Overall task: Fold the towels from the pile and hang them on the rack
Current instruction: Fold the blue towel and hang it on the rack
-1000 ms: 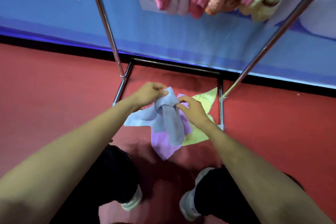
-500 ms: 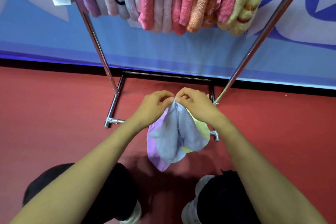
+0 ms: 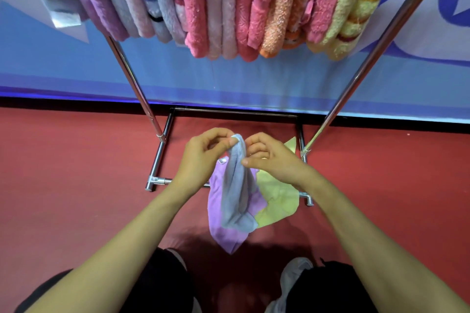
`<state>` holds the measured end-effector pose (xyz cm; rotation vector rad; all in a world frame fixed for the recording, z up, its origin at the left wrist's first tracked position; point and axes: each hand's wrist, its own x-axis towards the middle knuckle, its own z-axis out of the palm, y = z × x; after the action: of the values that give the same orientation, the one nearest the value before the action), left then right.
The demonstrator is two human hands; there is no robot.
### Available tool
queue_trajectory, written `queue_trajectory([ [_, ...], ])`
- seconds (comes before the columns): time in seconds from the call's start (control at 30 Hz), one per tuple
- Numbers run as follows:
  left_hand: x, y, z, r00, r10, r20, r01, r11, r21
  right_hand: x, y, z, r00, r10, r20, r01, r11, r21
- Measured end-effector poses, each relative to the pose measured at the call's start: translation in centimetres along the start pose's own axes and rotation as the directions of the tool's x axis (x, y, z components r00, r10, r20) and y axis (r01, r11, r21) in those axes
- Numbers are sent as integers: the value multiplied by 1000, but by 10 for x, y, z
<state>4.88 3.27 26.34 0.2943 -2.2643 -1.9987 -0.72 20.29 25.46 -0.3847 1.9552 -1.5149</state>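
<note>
A grey-blue towel point(image 3: 237, 193) hangs folded lengthwise from both my hands, above the floor. My left hand point(image 3: 203, 155) pinches its top corner. My right hand point(image 3: 272, 157) pinches the same top edge just beside it, thumb on the cloth. Below lie a lilac towel point(image 3: 223, 234) and a pale yellow towel point(image 3: 278, 198) on the red floor. The chrome rack point(image 3: 138, 89) stands in front, its top rail packed with several hung towels point(image 3: 229, 2) in purple, pink, orange and yellow-green.
The rack's base bars point(image 3: 159, 180) lie on the red floor point(image 3: 76, 185) around the pile. A blue wall banner point(image 3: 241, 84) runs behind. My shoes point(image 3: 292, 274) and dark trouser legs are at the bottom edge.
Both hands brought the grey-blue towel's corners together and lifted it off the pile, so it now hangs as a narrow strip. The view has tilted up, showing more of the hung towels.
</note>
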Motion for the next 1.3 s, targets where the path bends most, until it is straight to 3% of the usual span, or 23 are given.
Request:
queue_trajectory([
  [0.1,2,6,2,999,15,-43,-18,996,-82,1,11,13,997,11,-73,-14,999,-35],
  [0.23,5,11,-2,988,34,-148,-52,991,-123,3,21,19,954,-73,-291,19,983,-185],
  [0.37,8,11,-15,958,42,-282,-75,991,-110,4,19,11,929,-128,-347,16,951,-309],
  [0.43,11,2,-21,956,-3,-293,34,994,100,2,13,6,911,-199,-362,65,935,-350],
  [0.5,14,-13,-26,983,-78,-164,149,863,482,-2,5,3,901,-279,-331,113,890,-441],
  [0.57,10,-21,-25,998,-54,25,23,743,669,-5,0,4,921,-307,-239,149,846,-513],
  [0.67,3,-13,-10,950,114,291,-265,787,558,-9,-6,14,956,-288,-63,199,787,-584],
  [0.73,0,-6,-2,938,117,327,-281,810,515,-10,-8,17,951,-308,-21,236,768,-595],
  [0.9,-1,3,-2,982,104,159,-157,914,374,-10,-10,8,929,-361,-86,268,812,-518],
  [1.03,1,9,-5,992,111,61,-118,984,136,-8,-4,2,948,-302,-97,227,860,-457],
  [1.17,3,15,-10,991,136,9,-135,989,-60,-5,6,1,969,-242,-42,183,826,-533],
  [1.3,4,14,-13,987,156,-32,-158,985,-76,-2,10,5,976,-208,-58,135,798,-587],
])
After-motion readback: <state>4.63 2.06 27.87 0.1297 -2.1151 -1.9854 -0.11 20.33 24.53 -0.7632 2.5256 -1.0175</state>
